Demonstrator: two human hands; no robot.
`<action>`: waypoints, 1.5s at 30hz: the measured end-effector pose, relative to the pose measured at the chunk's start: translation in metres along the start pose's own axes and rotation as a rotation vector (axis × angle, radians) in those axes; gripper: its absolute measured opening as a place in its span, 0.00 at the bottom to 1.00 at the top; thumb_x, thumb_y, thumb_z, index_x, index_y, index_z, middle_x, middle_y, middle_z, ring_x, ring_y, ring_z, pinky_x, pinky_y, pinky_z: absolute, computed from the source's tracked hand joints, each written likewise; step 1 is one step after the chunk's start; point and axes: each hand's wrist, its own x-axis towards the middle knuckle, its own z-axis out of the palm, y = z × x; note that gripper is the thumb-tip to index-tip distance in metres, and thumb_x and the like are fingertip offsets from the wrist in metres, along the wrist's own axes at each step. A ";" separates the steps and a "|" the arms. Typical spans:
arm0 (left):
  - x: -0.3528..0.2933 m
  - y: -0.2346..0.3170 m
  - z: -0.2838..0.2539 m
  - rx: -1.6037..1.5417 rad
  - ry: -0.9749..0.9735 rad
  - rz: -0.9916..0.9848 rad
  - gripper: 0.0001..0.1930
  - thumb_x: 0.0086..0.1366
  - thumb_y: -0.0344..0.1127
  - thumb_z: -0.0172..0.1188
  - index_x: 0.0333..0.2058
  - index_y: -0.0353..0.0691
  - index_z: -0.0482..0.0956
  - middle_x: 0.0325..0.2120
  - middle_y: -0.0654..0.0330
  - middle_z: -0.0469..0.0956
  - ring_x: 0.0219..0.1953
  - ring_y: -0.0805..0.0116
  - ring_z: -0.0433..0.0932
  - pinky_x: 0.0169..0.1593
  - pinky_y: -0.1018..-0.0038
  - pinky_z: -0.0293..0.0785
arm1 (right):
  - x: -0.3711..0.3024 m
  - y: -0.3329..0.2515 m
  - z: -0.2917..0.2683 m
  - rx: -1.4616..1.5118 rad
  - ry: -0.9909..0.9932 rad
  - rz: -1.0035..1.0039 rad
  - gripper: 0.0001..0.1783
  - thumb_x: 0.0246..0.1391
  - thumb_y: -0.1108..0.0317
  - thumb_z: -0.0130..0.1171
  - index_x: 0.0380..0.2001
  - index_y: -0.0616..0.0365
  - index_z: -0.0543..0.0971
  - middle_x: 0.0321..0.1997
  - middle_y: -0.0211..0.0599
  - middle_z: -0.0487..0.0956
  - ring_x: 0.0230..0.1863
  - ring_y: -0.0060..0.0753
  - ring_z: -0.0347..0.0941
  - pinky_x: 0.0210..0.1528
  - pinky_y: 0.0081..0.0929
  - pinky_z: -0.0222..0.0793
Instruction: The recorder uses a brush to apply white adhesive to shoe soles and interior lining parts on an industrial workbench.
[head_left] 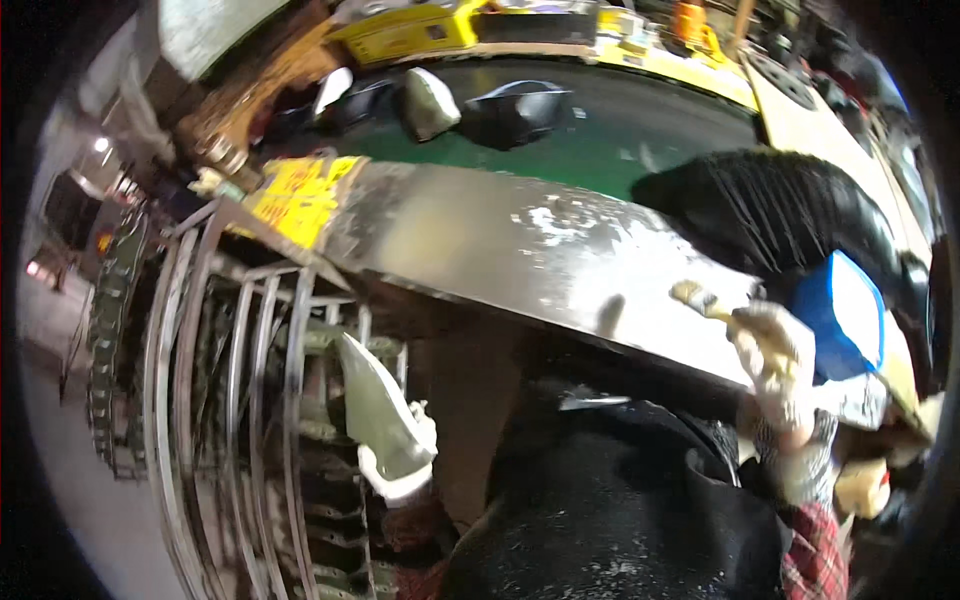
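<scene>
My gloved left hand (424,432) grips a pale, curved, pointed piece (372,400) by its lower end, over the gap beside a metal rack (240,380). The piece's exact kind I cannot make out. My gloved right hand (775,350) is closed round the handle of a brush (697,297). Its bristles point left, above the right end of a shiny metal-topped bench (450,230). White smears cover the bench top below the brush. A blue container (840,310) with a white inside stands just right of my right hand.
Behind the bench, a dark green surface (600,150) carries another pale curved piece (430,105) and a black one (518,112). A large black plastic-wrapped bundle (780,210) lies at the right. Yellow sheeting (305,195) covers the bench's left end. A yellow box (405,35) stands at the back.
</scene>
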 end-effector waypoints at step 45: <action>0.024 -0.175 0.031 -0.148 -0.559 -1.277 0.42 0.66 0.72 0.37 0.68 0.50 0.56 0.63 0.45 0.64 0.56 0.31 0.71 0.43 0.38 0.79 | 0.049 0.022 0.015 0.405 -0.198 -0.172 0.08 0.57 0.65 0.62 0.33 0.58 0.81 0.28 0.35 0.81 0.28 0.34 0.79 0.31 0.27 0.75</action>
